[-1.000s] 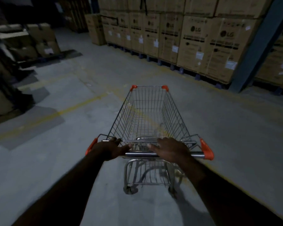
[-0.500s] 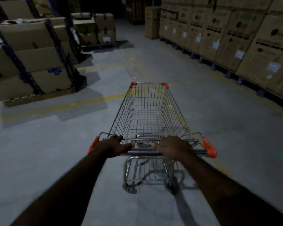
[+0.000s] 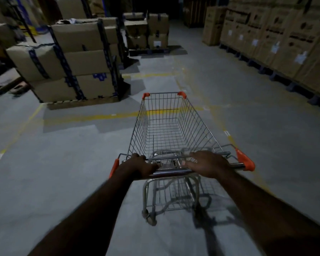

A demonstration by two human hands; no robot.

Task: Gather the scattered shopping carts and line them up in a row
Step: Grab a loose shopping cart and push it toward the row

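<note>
Directly ahead, an empty cart [image 3: 171, 130] points lengthwise away down the aisle; left hand [image 3: 139, 168] and right hand [image 3: 208, 164] both wrap its handle [image 3: 171, 172], equally near, no other carts visible.

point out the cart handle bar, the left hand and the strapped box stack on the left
cart handle bar [image 3: 171, 172]: head view, bare metal between the hands
left hand [image 3: 139, 168]: head view, back of hand
strapped box stack [image 3: 78, 67]: head view, front cardboard face

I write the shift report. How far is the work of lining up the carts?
Done: no row of carts shows. In hand: one empty shopping cart, left hand and right hand gripping its handle bar, facing the aisle between stacked boxes. Left: parking it and fetching others, none visible here.
</note>
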